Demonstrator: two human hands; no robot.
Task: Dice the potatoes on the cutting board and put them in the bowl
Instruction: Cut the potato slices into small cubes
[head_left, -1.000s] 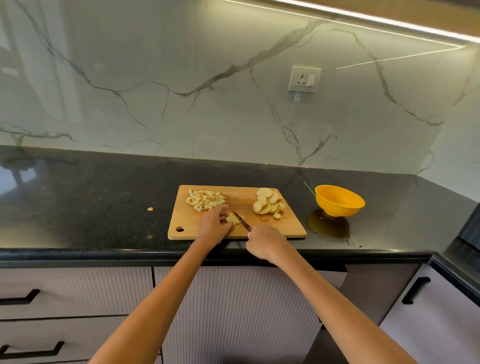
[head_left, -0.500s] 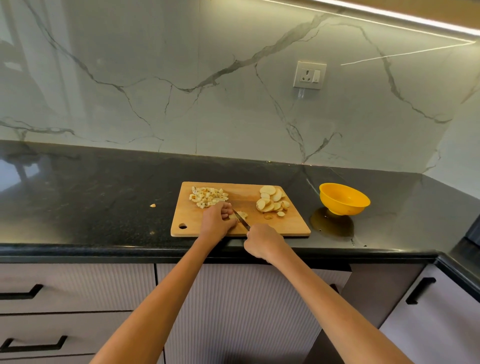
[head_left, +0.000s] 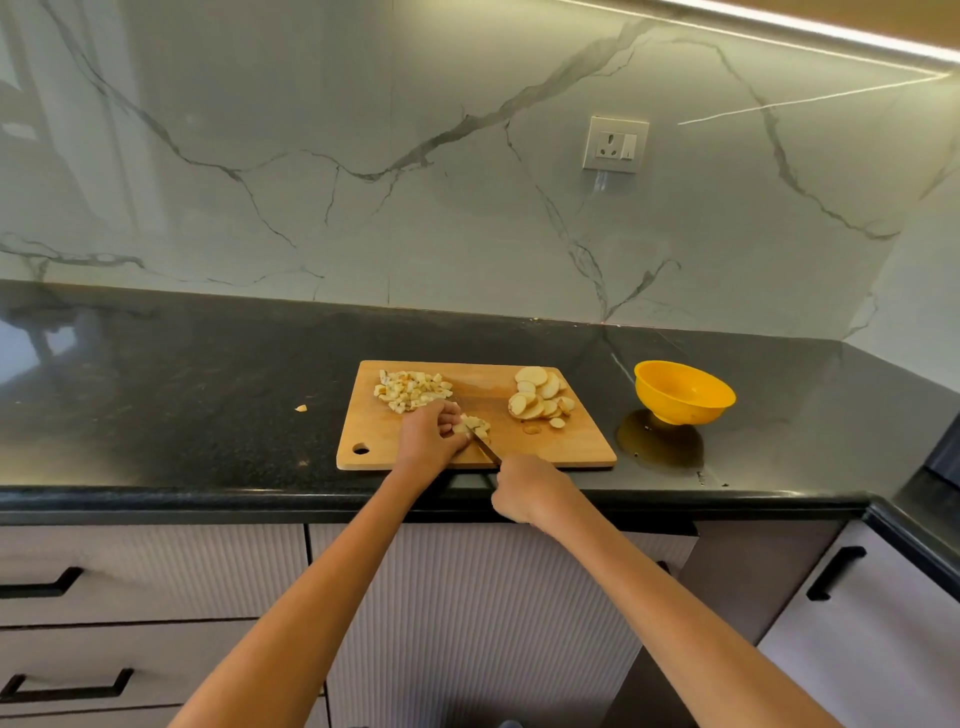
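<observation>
We see left hand (head_left: 428, 434) pinning potato bits (head_left: 474, 425); right hand (head_left: 527, 488) grips knife (head_left: 485, 448), blade slanting up-left into them (uncut slices (head_left: 540, 399) further right, nearer bowl (head_left: 683, 392))

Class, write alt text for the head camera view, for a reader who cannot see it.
A person's left hand steadies potato pieces on a rectangular wooden cutting board while the right hand cuts them with a knife. Diced potato and round slices lie on the board; a yellow bowl stands right of it on the black counter.
</observation>
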